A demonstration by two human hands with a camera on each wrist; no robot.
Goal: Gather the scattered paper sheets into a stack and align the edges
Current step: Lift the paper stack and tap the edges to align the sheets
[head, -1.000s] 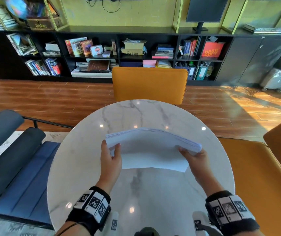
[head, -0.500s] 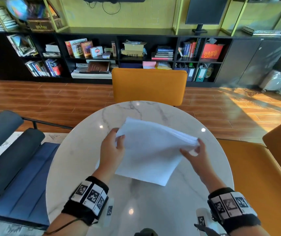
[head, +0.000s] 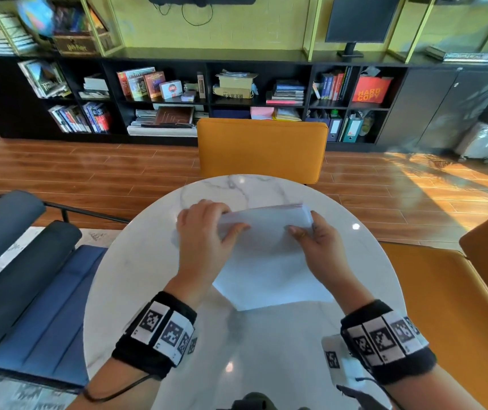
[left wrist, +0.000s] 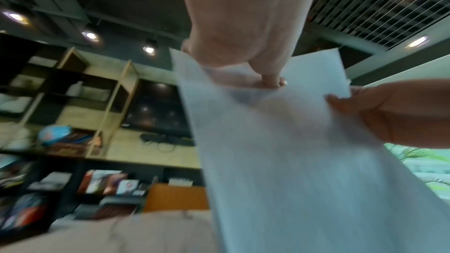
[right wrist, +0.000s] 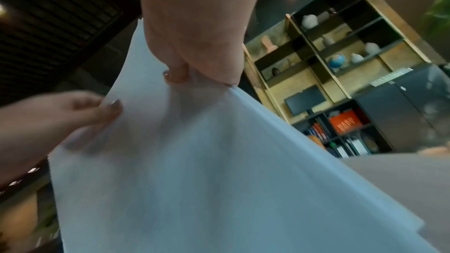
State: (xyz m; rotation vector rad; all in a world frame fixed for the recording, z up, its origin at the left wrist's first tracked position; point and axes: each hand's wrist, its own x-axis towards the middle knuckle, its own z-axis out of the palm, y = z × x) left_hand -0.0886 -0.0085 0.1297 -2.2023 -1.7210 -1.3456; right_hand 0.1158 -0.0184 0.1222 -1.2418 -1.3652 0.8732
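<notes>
A stack of white paper sheets (head: 266, 261) stands on its lower edge on the round marble table (head: 148, 276), tilted toward me. My left hand (head: 207, 229) grips its upper left corner, thumb on the near face and fingers over the top edge. My right hand (head: 311, 235) grips the upper right corner the same way. In the left wrist view the paper stack (left wrist: 304, 161) fills the middle, pinched by my left hand (left wrist: 246, 78). The right wrist view shows the paper stack (right wrist: 194, 161) pinched under my right hand (right wrist: 194, 72), with the left hand (right wrist: 73, 114) on its far side.
An orange chair (head: 262, 150) stands behind the table. An orange seat (head: 455, 306) is on the right. A blue bench with dark bolsters (head: 24, 276) lies to the left. Black bookshelves (head: 177, 93) line the far wall.
The stack has been turned from a wide, nearly flat hold to standing upright on its lower edge. Both hands have shifted to its top corners.
</notes>
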